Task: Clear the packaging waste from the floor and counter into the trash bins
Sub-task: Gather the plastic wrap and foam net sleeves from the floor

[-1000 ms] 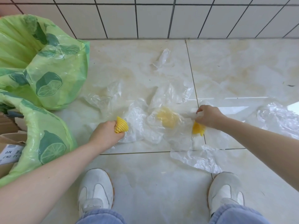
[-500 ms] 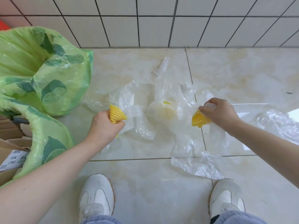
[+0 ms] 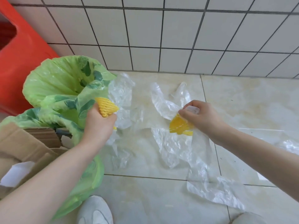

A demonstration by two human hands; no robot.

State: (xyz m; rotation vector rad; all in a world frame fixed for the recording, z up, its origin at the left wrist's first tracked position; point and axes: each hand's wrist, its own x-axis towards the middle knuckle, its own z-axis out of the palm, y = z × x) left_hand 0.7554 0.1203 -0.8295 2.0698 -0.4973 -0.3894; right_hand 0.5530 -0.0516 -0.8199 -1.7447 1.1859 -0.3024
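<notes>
My left hand [image 3: 98, 125] grips a yellow foam net [image 3: 106, 107] together with a clear plastic bag [image 3: 121, 101], held up beside the mouth of the green-lined trash bin [image 3: 53, 84]. My right hand [image 3: 200, 117] is closed on another yellow foam net [image 3: 179, 126] and a bunch of clear plastic bags [image 3: 166, 101] that hang from it toward the floor. More clear plastic [image 3: 216, 193] trails on the tiles below my right forearm.
A cardboard box [image 3: 24, 146] sits at the left next to a second green bin liner [image 3: 90, 175]. A red plastic object [image 3: 21, 50] stands against the white tiled wall [image 3: 178, 34]. More clear plastic [image 3: 291, 146] lies at the right edge. My white shoes [image 3: 95, 210] are below.
Both hands have risen from the floor with the foam nets and plastic bags. My left hand has moved toward the green bin's mouth. The view has tilted up.
</notes>
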